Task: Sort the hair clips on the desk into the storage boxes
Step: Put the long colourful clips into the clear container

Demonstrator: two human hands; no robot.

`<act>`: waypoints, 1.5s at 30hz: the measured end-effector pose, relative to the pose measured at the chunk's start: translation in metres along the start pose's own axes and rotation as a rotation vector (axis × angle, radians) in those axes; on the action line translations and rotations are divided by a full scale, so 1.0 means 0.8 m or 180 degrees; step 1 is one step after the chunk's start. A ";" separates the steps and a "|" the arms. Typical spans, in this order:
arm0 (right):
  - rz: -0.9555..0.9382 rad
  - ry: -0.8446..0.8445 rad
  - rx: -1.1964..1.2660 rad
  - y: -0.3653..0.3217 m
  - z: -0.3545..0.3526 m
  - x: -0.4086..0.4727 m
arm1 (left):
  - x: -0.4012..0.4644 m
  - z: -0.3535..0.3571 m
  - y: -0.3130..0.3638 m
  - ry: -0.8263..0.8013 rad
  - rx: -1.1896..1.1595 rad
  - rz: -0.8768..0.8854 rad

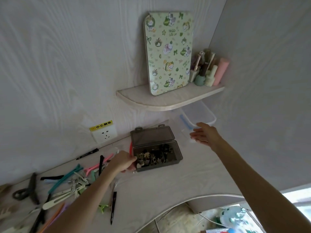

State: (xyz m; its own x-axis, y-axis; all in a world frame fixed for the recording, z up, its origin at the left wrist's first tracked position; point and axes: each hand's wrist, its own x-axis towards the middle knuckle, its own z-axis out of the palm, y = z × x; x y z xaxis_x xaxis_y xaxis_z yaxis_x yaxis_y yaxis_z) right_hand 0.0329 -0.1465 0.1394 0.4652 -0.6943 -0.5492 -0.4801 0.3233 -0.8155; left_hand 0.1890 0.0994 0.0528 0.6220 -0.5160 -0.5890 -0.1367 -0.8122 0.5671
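A smoky grey storage box [178, 157] stands on the desk with its lid [152, 136] swung back, holding several small dark clips [154, 156]. My left hand [122, 163] grips the box's left front corner. My right hand [204, 134] reaches out with straight fingers toward a clear plastic box with a blue latch [198, 117] under the shelf; whether it touches is unclear. Several long hair clips [67, 182] in teal, pink, black and white lie scattered at the left of the desk.
A wall shelf [168, 100] above the clear box carries a green cat-patterned board [169, 52] and several cosmetic bottles [210, 69]. A wall socket [104, 133] sits behind the desk. The desk's curved front edge [176, 202] runs below my arms.
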 end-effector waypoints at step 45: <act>0.0189 -0.1944 -0.1716 0.099 0.180 -0.057 | -0.135 -0.042 -0.136 0.0226 -0.2288 -0.0517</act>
State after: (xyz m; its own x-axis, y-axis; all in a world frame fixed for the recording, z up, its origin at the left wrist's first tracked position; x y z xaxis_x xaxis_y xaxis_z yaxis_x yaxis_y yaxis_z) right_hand 0.0807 0.0032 0.0735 0.6763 -0.1624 -0.7185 -0.7361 -0.1132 -0.6673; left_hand 0.1630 0.2522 0.0743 0.6431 -0.3659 -0.6727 0.4848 -0.4855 0.7275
